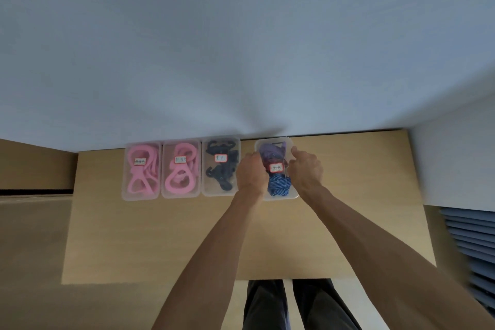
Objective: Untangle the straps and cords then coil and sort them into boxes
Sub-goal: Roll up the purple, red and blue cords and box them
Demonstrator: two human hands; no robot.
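Observation:
Four clear lidded boxes stand in a row at the table's far edge. The rightmost box (276, 143) holds blue and purple cords and carries a red-framed label. My left hand (250, 173) grips its left side and my right hand (305, 169) grips its right side, fingers curled over the lid. Left of it stand a box of dark cords (221, 187), a box of pink straps (180, 191) and another box of pink straps (140, 194), each closed and labelled.
The wooden table (160, 236) meets a pale wall at its far edge. A lower brown surface (32, 222) lies to the left. Blue slatted panels (471, 236) stand at the right. My legs show below the table's near edge.

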